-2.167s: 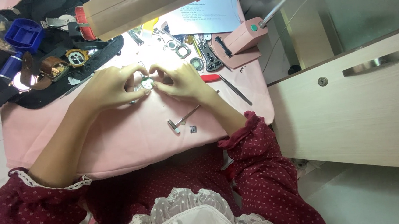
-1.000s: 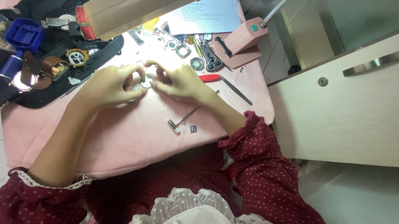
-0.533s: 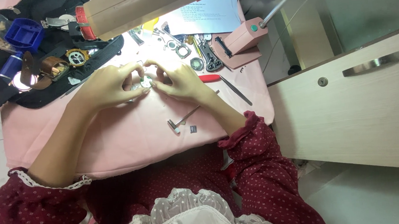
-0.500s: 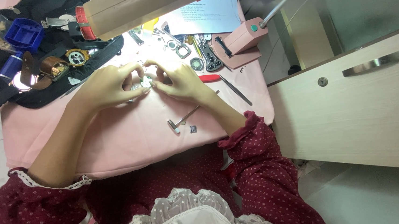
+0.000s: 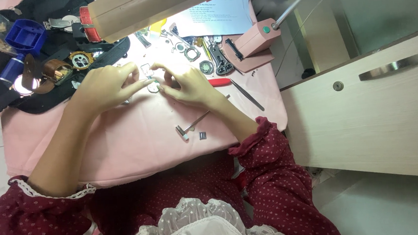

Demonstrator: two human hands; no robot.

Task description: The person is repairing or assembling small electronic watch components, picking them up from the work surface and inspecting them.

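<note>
My left hand (image 5: 106,86) and my right hand (image 5: 187,82) meet over a small round silver watch part (image 5: 153,87) on the pink table cloth (image 5: 137,137), under a bright lamp. Fingertips of both hands pinch or press on the part; the exact grip is hidden by the fingers. A small metal hammer (image 5: 192,125) and a little dark square piece (image 5: 202,135) lie just in front of my right wrist.
A black tool mat (image 5: 45,92) at the left holds a blue box (image 5: 26,36), watch cases and straps. The lamp head (image 5: 157,6) and its pink base (image 5: 250,43) stand behind, with loose tools and a paper sheet (image 5: 221,16). A drawer cabinet (image 5: 365,106) stands right.
</note>
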